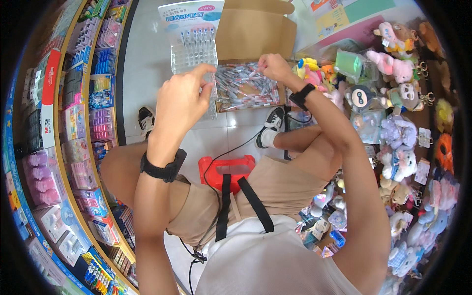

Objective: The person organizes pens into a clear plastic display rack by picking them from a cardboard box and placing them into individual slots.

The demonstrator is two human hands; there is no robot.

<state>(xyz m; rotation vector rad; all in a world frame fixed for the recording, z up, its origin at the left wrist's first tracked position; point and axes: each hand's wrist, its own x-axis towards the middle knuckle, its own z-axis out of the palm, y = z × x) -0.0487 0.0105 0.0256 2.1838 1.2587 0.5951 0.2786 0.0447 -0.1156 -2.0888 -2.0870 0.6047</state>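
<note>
In front of me an open cardboard box (254, 31) holds a heap of loose pens (245, 86). My right hand (273, 66) is over the box's far right part, fingertips bunched close above the pens; whether they pinch one is too small to tell. To the left of the box stands a clear pen display rack (193, 59) with rows of round holes and a printed back card (191, 13). Several pens (197, 36) stand upright in its back part. My left hand (184, 99) is at the rack's near side, thumb and forefinger apart; its palm and other fingers are hidden.
Shelves of packaged stationery (103, 73) run along my left. Plush toys and keyrings (398, 129) crowd the right side. A red plastic stool (226, 166) is between my legs, and a black cable (236, 147) crosses the tiled floor (206, 138).
</note>
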